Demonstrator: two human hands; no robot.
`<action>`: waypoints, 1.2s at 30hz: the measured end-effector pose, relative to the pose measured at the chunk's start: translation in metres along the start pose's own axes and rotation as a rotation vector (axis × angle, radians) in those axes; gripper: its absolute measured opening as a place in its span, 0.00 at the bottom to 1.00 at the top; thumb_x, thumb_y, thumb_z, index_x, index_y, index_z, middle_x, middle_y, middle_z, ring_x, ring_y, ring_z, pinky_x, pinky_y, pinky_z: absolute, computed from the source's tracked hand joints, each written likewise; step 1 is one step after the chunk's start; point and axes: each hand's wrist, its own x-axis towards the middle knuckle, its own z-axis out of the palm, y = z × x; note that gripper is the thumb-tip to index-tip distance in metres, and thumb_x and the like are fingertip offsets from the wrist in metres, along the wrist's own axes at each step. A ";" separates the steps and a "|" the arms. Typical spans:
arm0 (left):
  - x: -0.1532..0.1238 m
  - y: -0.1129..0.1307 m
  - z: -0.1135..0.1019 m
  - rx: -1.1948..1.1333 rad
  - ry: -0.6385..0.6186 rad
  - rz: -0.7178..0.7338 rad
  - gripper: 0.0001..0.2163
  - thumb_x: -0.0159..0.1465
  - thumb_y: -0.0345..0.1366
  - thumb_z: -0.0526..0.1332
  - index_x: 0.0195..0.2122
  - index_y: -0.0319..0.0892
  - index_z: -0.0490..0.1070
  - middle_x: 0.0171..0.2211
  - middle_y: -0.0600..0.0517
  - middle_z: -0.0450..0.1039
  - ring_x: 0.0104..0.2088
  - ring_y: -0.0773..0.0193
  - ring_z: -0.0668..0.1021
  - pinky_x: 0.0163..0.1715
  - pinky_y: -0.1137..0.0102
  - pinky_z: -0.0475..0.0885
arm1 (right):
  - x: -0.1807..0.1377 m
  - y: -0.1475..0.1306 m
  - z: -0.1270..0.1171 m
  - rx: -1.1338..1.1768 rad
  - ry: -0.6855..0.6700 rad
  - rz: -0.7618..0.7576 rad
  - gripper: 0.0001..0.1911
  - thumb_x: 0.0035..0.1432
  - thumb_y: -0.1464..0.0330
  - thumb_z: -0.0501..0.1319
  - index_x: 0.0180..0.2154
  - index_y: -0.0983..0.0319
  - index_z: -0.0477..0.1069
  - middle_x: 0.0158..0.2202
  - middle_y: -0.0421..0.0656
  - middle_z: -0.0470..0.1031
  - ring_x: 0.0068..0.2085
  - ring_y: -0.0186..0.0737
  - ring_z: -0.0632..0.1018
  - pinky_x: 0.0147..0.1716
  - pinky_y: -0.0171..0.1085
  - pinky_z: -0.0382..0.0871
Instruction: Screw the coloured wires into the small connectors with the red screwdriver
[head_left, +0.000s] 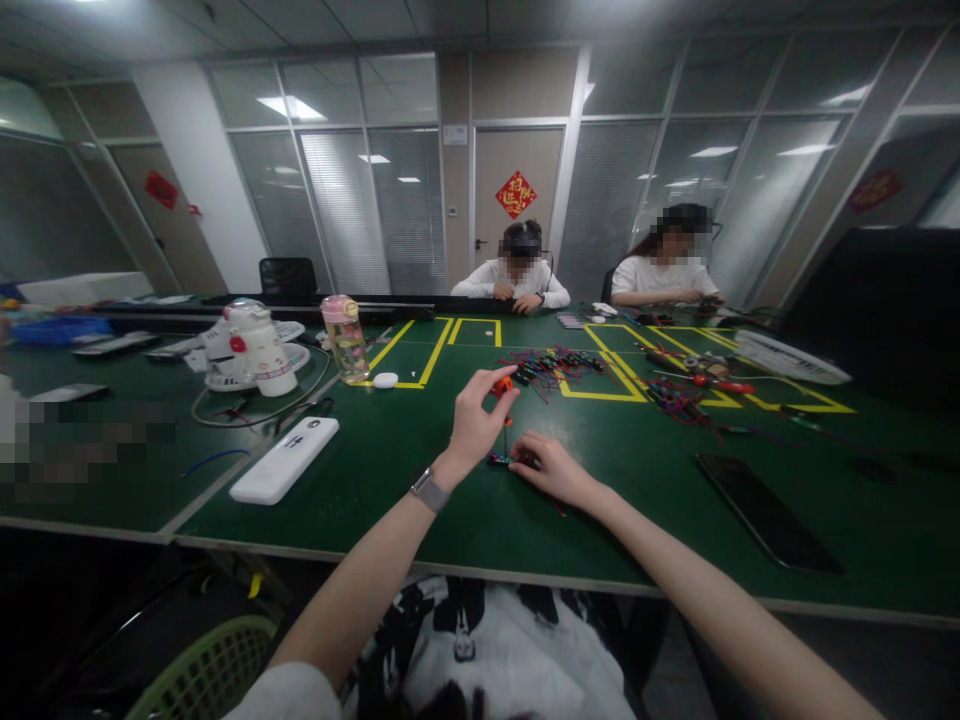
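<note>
Pinching the orange top of a slim, upright screwdriver-like tool (504,384) between thumb and fingertips, the left hand (474,415) is at the centre of the head view. The grip is narrow and high, probably so the thin shaft can stand straight and turn freely. Its lower end meets a small circuit board (496,459), which lies on the green table (637,450) just below the frame's centre. The right hand (553,466) rests low beside it, curled fingers touching the board's right edge, seemingly to steady it; whether they pinch or only press, I cannot tell. Just beyond the hands, a heap of red, blue and black wires (559,368) sits within easy reach, partly over yellow tape (607,397). A white power bank (285,462) at lower left and a dark phone (769,510) at lower right lie well apart, perhaps to leave elbow room.
</note>
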 end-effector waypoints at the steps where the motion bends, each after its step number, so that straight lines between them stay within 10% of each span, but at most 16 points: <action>1: 0.000 0.001 0.000 0.013 0.009 0.005 0.11 0.62 0.35 0.61 0.47 0.44 0.72 0.36 0.51 0.71 0.36 0.66 0.73 0.40 0.70 0.70 | 0.000 0.000 0.000 0.004 0.002 0.001 0.02 0.56 0.70 0.61 0.33 0.62 0.69 0.31 0.41 0.69 0.31 0.36 0.70 0.31 0.34 0.64; 9: -0.001 0.005 0.000 -0.058 -0.099 0.023 0.16 0.69 0.32 0.48 0.56 0.44 0.65 0.51 0.47 0.68 0.52 0.63 0.71 0.53 0.66 0.65 | 0.000 0.001 0.000 0.007 -0.003 0.000 0.03 0.57 0.69 0.61 0.34 0.63 0.71 0.32 0.41 0.68 0.31 0.35 0.71 0.33 0.34 0.65; 20: 0.000 0.002 -0.001 0.082 0.012 -0.011 0.10 0.63 0.35 0.60 0.45 0.44 0.71 0.37 0.51 0.67 0.36 0.65 0.71 0.41 0.69 0.68 | -0.001 0.001 0.000 0.012 0.001 0.005 0.03 0.56 0.69 0.62 0.34 0.63 0.71 0.32 0.41 0.69 0.31 0.36 0.71 0.33 0.35 0.65; 28: -0.001 0.000 -0.002 -0.032 -0.064 -0.001 0.16 0.68 0.31 0.49 0.55 0.44 0.65 0.50 0.47 0.68 0.50 0.62 0.71 0.50 0.66 0.68 | 0.000 -0.002 -0.001 -0.001 -0.001 0.010 0.03 0.56 0.70 0.61 0.34 0.63 0.69 0.30 0.41 0.69 0.31 0.36 0.70 0.32 0.34 0.64; 36: 0.000 0.002 -0.001 0.003 -0.031 -0.019 0.14 0.66 0.30 0.53 0.52 0.42 0.68 0.41 0.49 0.71 0.39 0.65 0.74 0.42 0.69 0.70 | 0.000 -0.003 -0.001 0.019 0.008 0.023 0.05 0.55 0.70 0.62 0.34 0.62 0.67 0.29 0.40 0.69 0.30 0.35 0.69 0.30 0.33 0.62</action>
